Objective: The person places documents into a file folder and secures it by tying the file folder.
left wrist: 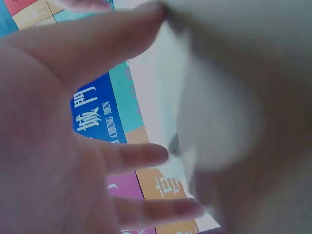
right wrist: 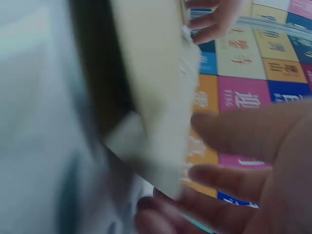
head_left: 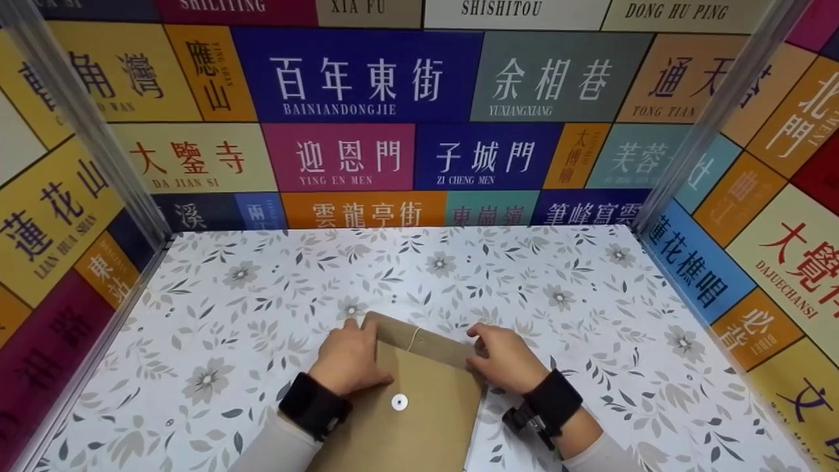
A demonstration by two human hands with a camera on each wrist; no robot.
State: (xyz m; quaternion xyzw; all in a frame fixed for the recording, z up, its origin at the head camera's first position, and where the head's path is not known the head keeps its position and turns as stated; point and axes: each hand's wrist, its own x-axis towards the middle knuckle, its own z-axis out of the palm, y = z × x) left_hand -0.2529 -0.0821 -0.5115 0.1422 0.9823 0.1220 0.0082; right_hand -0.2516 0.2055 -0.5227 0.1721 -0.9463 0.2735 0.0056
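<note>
- Around us stand the walls with place-name panels, such as the blue BAINIANDONGJIE sign (head_left: 354,75); below is the tabletop with flower print (head_left: 498,255).
- The string-tie kraft envelope (head_left: 426,419) is at the near middle of this tabletop, set a little askew, with its flap (head_left: 442,352) end away from us.
- Our left hand (head_left: 347,359) grips the left edge near the flap, the thumb on the front side.
- Our right hand (head_left: 512,359) is at the other end of the flap, with fingertips behind the corner; we cannot tell if it pinches the paper.
- The hands are well apart, one at each end; we judge this good, because the flap can then bend evenly along its crease.
- We should press only lightly, since the paper corner may crumple.
- The thin string (head_left: 413,337) crosses the flap, so we should mind that no finger traps it.
- The white button (head_left: 399,402) is just beside the left thumb; better we leave it uncovered.
</note>
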